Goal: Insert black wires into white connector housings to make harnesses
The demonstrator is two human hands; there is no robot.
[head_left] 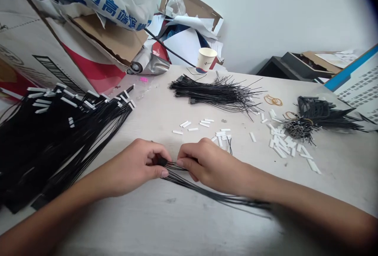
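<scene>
My left hand [138, 167] and my right hand [206, 163] meet over the near middle of the white table [165, 220]. Both are closed in a pinch on a thin bundle of black wires [206, 193]. The left hand grips the bundle's black end between thumb and fingers. The right hand pinches the strands just beside it, and the wires trail away to the right under my right forearm. Small white tags [221, 134] lie loose on the table just beyond my right hand.
A big heap of black wires with white tags [59, 130] fills the left side. Another black wire pile [218, 91] lies mid-table, with a paper cup [206, 59] behind it. More white tags [283, 142], rubber bands [273, 100] and black bundles [319, 114] sit right. Cardboard boxes [35, 51] crowd the back left.
</scene>
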